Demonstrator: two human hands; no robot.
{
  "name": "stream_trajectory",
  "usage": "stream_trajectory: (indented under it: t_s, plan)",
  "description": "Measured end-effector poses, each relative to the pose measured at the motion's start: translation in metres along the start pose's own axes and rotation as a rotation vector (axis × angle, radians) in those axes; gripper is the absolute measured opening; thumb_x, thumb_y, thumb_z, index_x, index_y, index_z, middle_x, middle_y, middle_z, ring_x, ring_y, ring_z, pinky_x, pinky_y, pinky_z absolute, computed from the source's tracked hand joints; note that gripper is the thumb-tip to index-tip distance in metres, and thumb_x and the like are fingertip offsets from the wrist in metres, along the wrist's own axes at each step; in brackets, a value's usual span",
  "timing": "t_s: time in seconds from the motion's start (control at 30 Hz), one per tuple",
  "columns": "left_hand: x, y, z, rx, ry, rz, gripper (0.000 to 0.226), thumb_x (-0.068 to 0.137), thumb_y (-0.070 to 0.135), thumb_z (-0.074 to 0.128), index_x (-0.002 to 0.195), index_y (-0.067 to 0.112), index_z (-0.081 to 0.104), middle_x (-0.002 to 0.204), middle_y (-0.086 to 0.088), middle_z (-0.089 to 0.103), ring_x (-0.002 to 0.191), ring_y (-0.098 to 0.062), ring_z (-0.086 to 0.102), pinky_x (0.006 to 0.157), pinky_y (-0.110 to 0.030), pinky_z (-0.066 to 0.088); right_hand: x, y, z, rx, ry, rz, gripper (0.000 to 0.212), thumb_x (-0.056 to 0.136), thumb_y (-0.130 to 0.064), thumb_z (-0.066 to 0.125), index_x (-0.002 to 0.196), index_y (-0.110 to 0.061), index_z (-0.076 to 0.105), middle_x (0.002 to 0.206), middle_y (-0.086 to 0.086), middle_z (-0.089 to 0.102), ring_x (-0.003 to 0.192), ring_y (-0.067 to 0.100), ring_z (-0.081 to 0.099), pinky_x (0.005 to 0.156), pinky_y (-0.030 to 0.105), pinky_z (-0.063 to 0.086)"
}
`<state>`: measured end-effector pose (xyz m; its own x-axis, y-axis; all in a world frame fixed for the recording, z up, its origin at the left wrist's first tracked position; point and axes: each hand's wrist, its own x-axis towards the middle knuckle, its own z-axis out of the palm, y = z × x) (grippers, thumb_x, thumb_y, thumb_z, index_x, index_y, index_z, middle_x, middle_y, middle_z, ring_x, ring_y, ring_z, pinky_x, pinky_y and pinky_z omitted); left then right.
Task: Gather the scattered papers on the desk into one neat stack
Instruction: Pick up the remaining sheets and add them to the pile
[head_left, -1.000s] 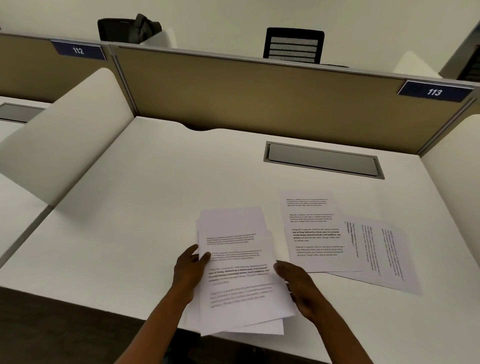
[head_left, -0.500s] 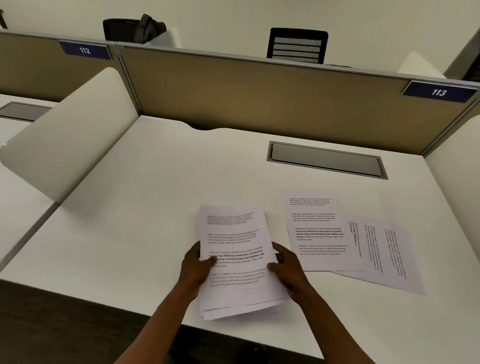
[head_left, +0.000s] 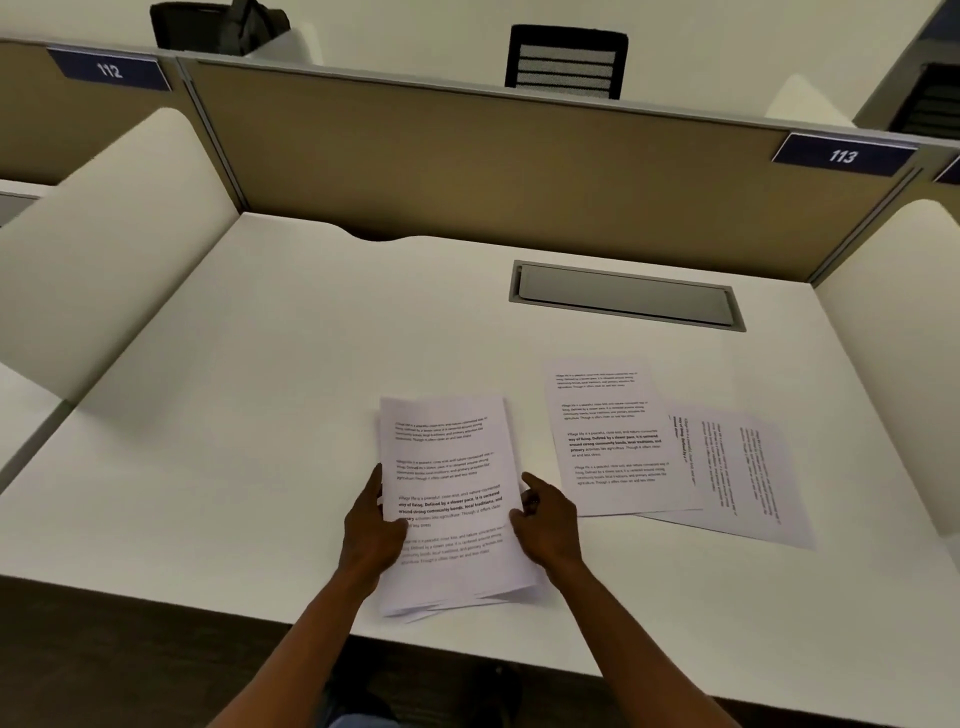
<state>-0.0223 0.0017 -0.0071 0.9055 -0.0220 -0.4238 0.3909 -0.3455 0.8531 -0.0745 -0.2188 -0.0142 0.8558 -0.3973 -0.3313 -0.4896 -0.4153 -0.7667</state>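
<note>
A small stack of printed sheets (head_left: 447, 467) lies on the white desk (head_left: 260, 415) near its front edge, its lower edges slightly fanned. My left hand (head_left: 371, 530) grips the stack's left edge, thumb on top. My right hand (head_left: 545, 525) presses against the stack's right edge, fingers curled. To the right, a single printed sheet (head_left: 613, 436) lies flat and overlaps another sheet (head_left: 737, 473) that is turned sideways. Neither hand touches those two sheets.
A grey cable hatch (head_left: 626, 296) is set into the desk behind the papers. A tan partition (head_left: 467, 156) with labels 112 and 113 closes the back. White curved dividers (head_left: 104, 249) flank both sides. Chairs stand beyond the partition.
The loose sheets under my hands have been squared into a tighter stack and pushed slightly away from the desk's front edge. My right hand moved in against the stack's right edge.
</note>
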Motion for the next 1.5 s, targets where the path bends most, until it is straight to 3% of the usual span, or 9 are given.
stream_trajectory:
  t_s: [0.13,0.27,0.47,0.67,0.83,1.03,1.17,1.27,1.5]
  plan:
    - [0.003,-0.007,0.001,0.050,0.101,0.008,0.087,0.083,0.006,0.075,0.154,0.020,0.027,0.147,-0.008,0.046,0.131,-0.030,0.049,0.106,-0.042,0.042,0.003,0.009,-0.006,-0.120,0.104,-0.100,0.055,0.083,-0.018,0.071,0.135,-0.011,0.055,0.110,0.007,0.062,0.096,0.019,0.062,0.092,0.034,0.051]
    - [0.000,-0.009,0.003,0.054,0.264,0.114,0.081,0.083,0.015,0.076,0.151,0.022,0.034,0.151,-0.008,0.042,0.132,-0.034,0.047,0.108,-0.049,0.043,0.011,0.025,-0.030,-0.245,0.268,-0.040,0.060,0.082,-0.031,0.071,0.136,-0.013,0.052,0.134,0.009,0.052,0.128,0.027,0.048,0.106,0.040,0.043]
    - [-0.007,-0.004,0.017,-0.010,0.234,0.167,0.073,0.085,0.012,0.074,0.148,0.023,0.040,0.149,-0.006,0.044,0.128,-0.032,0.049,0.100,-0.037,0.044,0.022,0.059,-0.051,-0.524,0.177,-0.034,0.079,0.083,-0.053,0.066,0.146,-0.012,0.040,0.153,0.013,0.035,0.144,0.029,0.028,0.113,0.042,0.029]
    - [-0.015,0.008,0.036,-0.041,0.164,0.223,0.070,0.086,0.011,0.073,0.146,0.028,0.043,0.142,-0.001,0.049,0.115,-0.021,0.053,0.098,-0.037,0.049,0.023,0.061,-0.052,-0.585,0.206,-0.100,0.067,0.085,-0.049,0.063,0.142,-0.017,0.048,0.145,0.008,0.046,0.136,0.027,0.039,0.107,0.042,0.038]
    - [-0.024,0.015,0.044,-0.059,0.141,0.279,0.064,0.085,0.009,0.073,0.141,0.029,0.048,0.137,0.002,0.053,0.113,-0.018,0.056,0.095,-0.029,0.048,0.024,0.066,-0.054,-0.595,0.326,-0.244,0.044,0.079,-0.028,0.073,0.119,-0.011,0.067,0.111,0.009,0.069,0.104,0.032,0.064,0.078,0.041,0.056]
    - [-0.028,0.019,0.051,-0.108,0.093,0.269,0.052,0.086,0.011,0.073,0.134,0.025,0.057,0.123,0.004,0.063,0.115,-0.007,0.059,0.085,-0.016,0.049,0.025,0.048,-0.068,-0.304,0.499,-0.184,0.033,0.085,-0.029,0.067,0.115,-0.017,0.069,0.100,0.002,0.074,0.092,0.023,0.069,0.080,0.036,0.057]
    - [-0.029,0.034,0.058,-0.122,-0.014,0.176,0.036,0.087,0.035,0.071,0.123,0.033,0.063,0.111,0.009,0.071,0.105,-0.006,0.066,0.089,-0.028,0.055,0.007,0.019,-0.061,-0.131,0.567,-0.272,0.029,0.081,-0.026,0.072,0.108,-0.016,0.073,0.090,0.001,0.075,0.077,0.018,0.070,0.066,0.028,0.056]
    - [-0.024,0.045,0.062,-0.248,-0.169,0.058,0.048,0.082,0.060,0.066,0.124,0.039,0.060,0.118,0.003,0.069,0.103,-0.014,0.070,0.093,-0.040,0.057,-0.017,0.001,-0.041,-0.111,0.562,-0.392,0.025,0.080,-0.025,0.073,0.103,-0.017,0.072,0.090,-0.002,0.073,0.077,0.014,0.068,0.065,0.026,0.055]
    - [-0.010,0.059,0.063,-0.419,-0.353,-0.130,0.038,0.090,0.022,0.069,0.127,0.021,0.060,0.120,-0.007,0.072,0.103,-0.028,0.071,0.078,-0.039,0.060,-0.061,0.004,0.012,-0.144,0.301,-0.563,0.033,0.083,-0.037,0.067,0.112,-0.020,0.070,0.103,-0.004,0.072,0.094,0.009,0.066,0.079,0.027,0.058]
